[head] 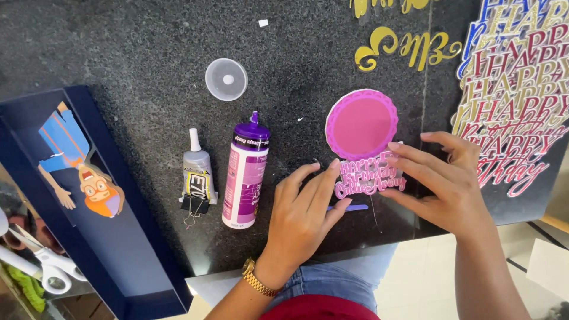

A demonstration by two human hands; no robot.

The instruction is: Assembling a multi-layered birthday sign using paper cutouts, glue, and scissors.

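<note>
I've got both hands, left hand (305, 204) and right hand (441, 178), pinching the pink lettered cutout (368, 175) flat, keeping it aligned under the pink scalloped circle (361, 123).

**Count of items on the dark stone worktop**

Two hands are seen: left hand (305, 204), right hand (444, 178). Two glue containers are counted: one purple bottle (245, 172), one small grey tube (197, 172). One clear lid (226, 79), one pink scalloped disc (361, 123), one pink lettered cutout (367, 175), one scissors (44, 266), one navy tray (124, 261), one cartoon figure (83, 166) are counted.
</note>
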